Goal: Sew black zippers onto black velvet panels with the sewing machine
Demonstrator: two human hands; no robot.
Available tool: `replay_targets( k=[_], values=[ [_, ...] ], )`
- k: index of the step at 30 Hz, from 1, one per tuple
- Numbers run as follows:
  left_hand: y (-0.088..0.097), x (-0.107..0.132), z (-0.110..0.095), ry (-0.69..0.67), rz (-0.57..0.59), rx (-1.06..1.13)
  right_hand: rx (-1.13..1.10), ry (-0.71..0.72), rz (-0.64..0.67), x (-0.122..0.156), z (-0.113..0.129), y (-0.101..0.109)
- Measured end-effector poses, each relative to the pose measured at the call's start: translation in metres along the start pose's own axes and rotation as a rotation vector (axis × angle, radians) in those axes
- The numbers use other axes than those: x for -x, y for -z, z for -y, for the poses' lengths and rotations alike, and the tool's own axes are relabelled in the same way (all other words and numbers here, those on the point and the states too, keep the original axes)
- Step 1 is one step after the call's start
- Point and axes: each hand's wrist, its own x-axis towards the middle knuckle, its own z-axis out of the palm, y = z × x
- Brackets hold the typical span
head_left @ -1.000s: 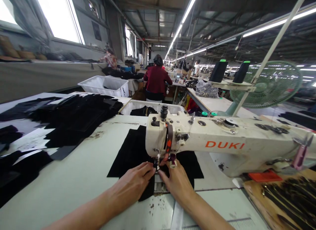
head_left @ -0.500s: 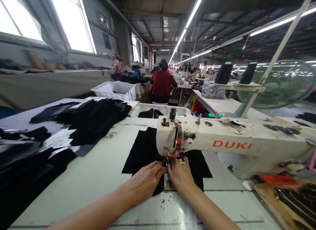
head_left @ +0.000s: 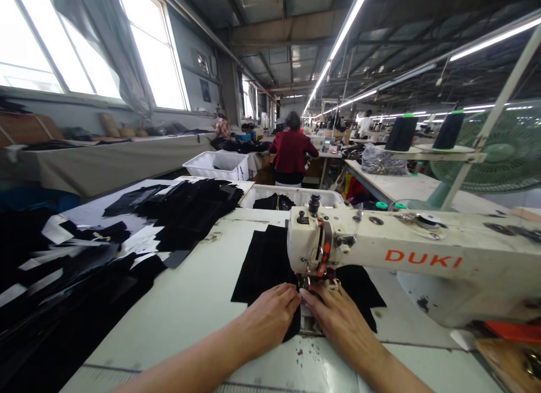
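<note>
A black fabric piece [head_left: 262,260] lies flat on the pale sewing table, passing beneath the head of a white sewing machine [head_left: 363,246]. My left hand [head_left: 270,318] has its fingers pressed together on the fabric's near edge, just left of the presser foot [head_left: 305,281]. To the right of the foot, my right hand [head_left: 340,313] rests on the fabric with thumb and fingers apart. The machine's head partly covers its fingertips. Another stretch of black fabric [head_left: 359,289] shows beyond that hand.
Stacks of black cut pieces [head_left: 198,213] cover the table's left side. A white bin [head_left: 217,166] and a person in a dark red top [head_left: 291,153] are ahead. Black thread cones [head_left: 401,134] and a green fan [head_left: 502,151] stand right. A brown tray [head_left: 507,359] is at lower right.
The view has turned left, so everything sits further right in the picture. Both hands stay at the presser foot; my right hand's fingers have spread a little and its thumb points toward the left hand.
</note>
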Motion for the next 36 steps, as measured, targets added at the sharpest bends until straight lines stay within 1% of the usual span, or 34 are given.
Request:
replay_targets(
  k=[1,5,8,12,17,22,26,29,33,36],
  values=[
    [0.0,0.0,-0.001,0.01,-0.002,0.011,-0.018,0.005,-0.005,-0.001,0.001,-0.003],
    [0.004,0.003,-0.001,0.05,-0.028,0.083,-0.082,-0.056,-0.016,-0.01,-0.001,-0.015],
    [0.004,0.007,0.002,0.117,-0.083,0.167,-0.105,-0.133,-0.003,-0.013,-0.003,-0.015],
    [-0.003,0.009,0.011,0.212,-0.148,0.279,-0.109,-0.244,0.018,-0.015,-0.004,-0.015],
    [-0.008,0.009,0.017,0.223,-0.17,0.319,-0.108,-0.317,0.019,-0.017,-0.003,-0.017],
    [-0.008,0.011,0.017,0.175,-0.167,0.266,-0.115,-0.328,0.008,-0.021,0.0,-0.013],
    [-0.009,0.011,0.016,0.052,-0.147,0.21,-0.109,-0.313,0.011,-0.02,0.0,-0.012],
    [-0.007,0.009,0.015,-0.027,-0.123,0.158,-0.113,-0.265,0.019,-0.014,-0.002,-0.011],
    [-0.002,0.005,0.013,-0.072,-0.091,0.078,-0.131,-0.184,0.019,-0.007,-0.002,-0.009],
    [0.0,0.001,0.012,-0.099,-0.067,0.015,-0.133,-0.165,0.002,-0.007,-0.001,-0.008]
  ],
)
